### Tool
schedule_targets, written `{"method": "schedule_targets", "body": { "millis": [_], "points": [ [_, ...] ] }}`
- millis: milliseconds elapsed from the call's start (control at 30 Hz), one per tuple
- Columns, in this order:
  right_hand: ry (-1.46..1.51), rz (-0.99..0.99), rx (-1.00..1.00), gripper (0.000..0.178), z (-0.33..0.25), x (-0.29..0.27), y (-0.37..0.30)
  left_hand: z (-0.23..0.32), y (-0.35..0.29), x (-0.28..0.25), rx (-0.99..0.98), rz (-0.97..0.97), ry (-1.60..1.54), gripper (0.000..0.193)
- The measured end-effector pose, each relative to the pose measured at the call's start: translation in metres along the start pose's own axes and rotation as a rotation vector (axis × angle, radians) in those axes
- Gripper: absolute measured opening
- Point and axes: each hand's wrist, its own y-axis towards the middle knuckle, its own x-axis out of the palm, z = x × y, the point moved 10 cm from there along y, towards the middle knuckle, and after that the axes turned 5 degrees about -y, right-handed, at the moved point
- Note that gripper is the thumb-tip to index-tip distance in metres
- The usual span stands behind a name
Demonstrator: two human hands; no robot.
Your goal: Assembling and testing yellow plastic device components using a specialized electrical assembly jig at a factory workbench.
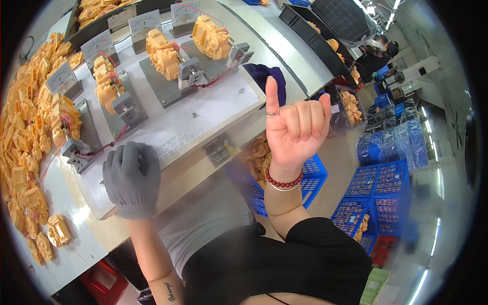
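My left hand (133,175), in a grey glove, is curled into a fist over the front edge of a white board (190,129). What it holds, if anything, is hidden. Bare and raised beyond the table edge, my right hand (297,122) has its palm toward me. Thumb and little finger stretch apart; the three middle fingers curl in, with nothing in them. A ring and a red bead bracelet (283,183) are on that side. Ahead, several yellow plastic gear housings (163,55) sit on metal fixtures (190,73) wired in red, with analog meters (145,30) behind.
Loose yellow housings (25,137) are heaped along the left side. A dark blue cloth (277,84) lies at the board's right end. Blue crates (363,185) stand on the floor at right, and a black bin (317,38) is at the far right. Another person (373,61) is in the distance.
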Motion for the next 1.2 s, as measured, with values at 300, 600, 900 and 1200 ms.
{"method": "schedule_targets", "body": {
  "millis": [300, 600, 900, 1200],
  "points": [
    [0.051, -0.062, 0.147, 0.061, 0.059, 0.038, -0.031, -0.006, 0.000, 0.000, -0.037, -0.048, -0.017, 0.013],
    [-0.259, -1.074, 0.396, 0.044, 0.191, 0.161, -0.153, -0.004, 0.003, -0.003, -0.024, 0.007, -0.071, 0.013],
    [-0.858, -1.565, 0.495, 0.060, 0.232, 0.169, -0.211, -0.009, 0.000, 0.003, -0.018, 0.062, -0.046, 0.011],
    [-0.875, -1.635, 0.573, 0.061, 0.208, 0.163, -0.215, -0.007, -0.002, 0.001, 0.005, 0.061, -0.049, 0.009]
  ]
}}
